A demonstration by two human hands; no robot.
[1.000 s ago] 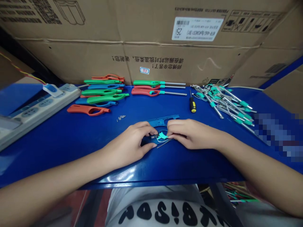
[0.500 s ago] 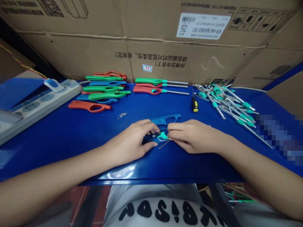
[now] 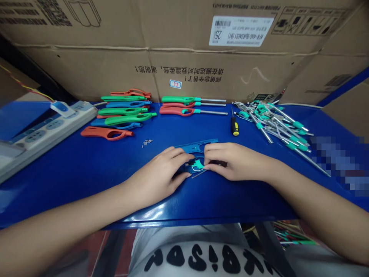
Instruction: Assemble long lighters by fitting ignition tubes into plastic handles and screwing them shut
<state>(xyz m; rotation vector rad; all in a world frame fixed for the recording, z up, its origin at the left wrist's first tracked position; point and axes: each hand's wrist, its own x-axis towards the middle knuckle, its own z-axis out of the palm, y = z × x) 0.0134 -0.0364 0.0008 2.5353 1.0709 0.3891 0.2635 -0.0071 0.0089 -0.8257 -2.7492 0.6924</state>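
In front of me a blue lighter shell half lies on the table, mostly covered by my fingers. A teal trigger with a white wire sits in it, next to a small black part. My left hand grips the shell's left end between thumb and fingers. The fingertips of my right hand are pinched together on the trigger's right side, partly hiding what they hold. Just behind, another blue shell half lies with its inside up. A thin metal rod shows below the trigger.
Coloured lighter handles lie at the left beside a power strip. Assembled lighters rest along the cardboard box. A screwdriver and a heap of metal lighter tubes lie right. Small screws sit behind my left hand.
My right hand has lifted and turned slightly, its thumb now showing at the trigger. My left hand holds almost the same place. The whole view has shifted a little.
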